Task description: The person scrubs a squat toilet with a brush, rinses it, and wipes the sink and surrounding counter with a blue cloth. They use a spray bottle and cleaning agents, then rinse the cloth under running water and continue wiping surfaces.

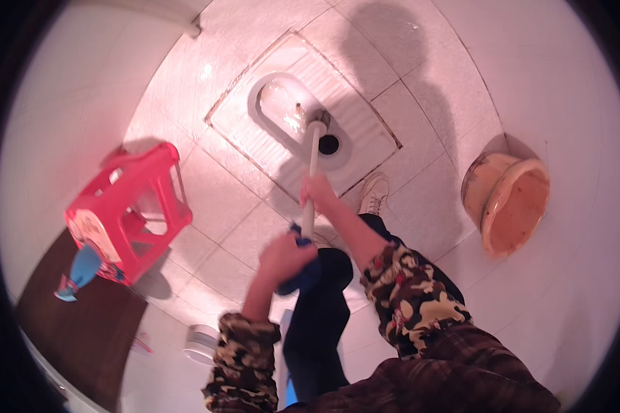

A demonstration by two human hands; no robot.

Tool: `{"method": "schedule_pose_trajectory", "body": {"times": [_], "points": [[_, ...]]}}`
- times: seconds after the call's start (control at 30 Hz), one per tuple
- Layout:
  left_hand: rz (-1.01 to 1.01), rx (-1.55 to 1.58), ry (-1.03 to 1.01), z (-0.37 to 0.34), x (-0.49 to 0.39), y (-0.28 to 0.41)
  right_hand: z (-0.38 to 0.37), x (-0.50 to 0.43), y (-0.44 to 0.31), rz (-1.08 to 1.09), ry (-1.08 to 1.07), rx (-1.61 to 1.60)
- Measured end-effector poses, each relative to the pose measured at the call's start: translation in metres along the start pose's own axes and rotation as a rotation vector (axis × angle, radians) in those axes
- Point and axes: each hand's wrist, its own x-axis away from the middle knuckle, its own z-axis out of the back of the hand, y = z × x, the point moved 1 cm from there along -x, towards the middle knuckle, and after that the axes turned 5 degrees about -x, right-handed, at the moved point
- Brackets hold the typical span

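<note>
A white squat toilet pan [351, 111] is set into the tiled floor before me. Inside its bowl, close to the dark drain hole [328, 144], rests the pale round head of a long-handled toilet brush [314, 149]. My right hand [319, 193] grips the middle of the brush's handle. Nearer to my body, my left hand [287, 257] is closed on a dark blue cloth [304, 276] at the handle's upper end. Whether its fingers also wrap the handle beneath the cloth is hidden. Small dark bits and wet glints show in the bowl.
A red plastic stool [129, 206] stands at the left, a blue object [85, 266] by its near end. At the right wall is an orange-brown pot [514, 206]. A white round container [202, 343] sits low left. My shoe [374, 193] is beside the pan.
</note>
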Motion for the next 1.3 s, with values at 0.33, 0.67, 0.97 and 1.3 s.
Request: {"method": "schedule_pose_trajectory", "body": {"times": [0.33, 0.67, 0.97, 1.3], "points": [[-0.002, -0.021, 0.253, -0.027, 0.063, -0.036, -0.013, 0.013, -0.034, 0.040, 0.459, 0.384], [-0.389, -0.513, 0.014, 0.062, 0.007, -0.033, -0.049, -0.066, -0.009, 0.315, 0.747, 0.677], [-0.264, -0.769, -0.300, 0.128, 0.002, -0.064, -0.088, -0.079, 0.041, 0.216, 0.879, 0.672], [-0.407, -0.668, -0.229, 0.131, 0.007, -0.057, -0.053, -0.072, 0.068, 0.334, 0.963, 0.704]]}}
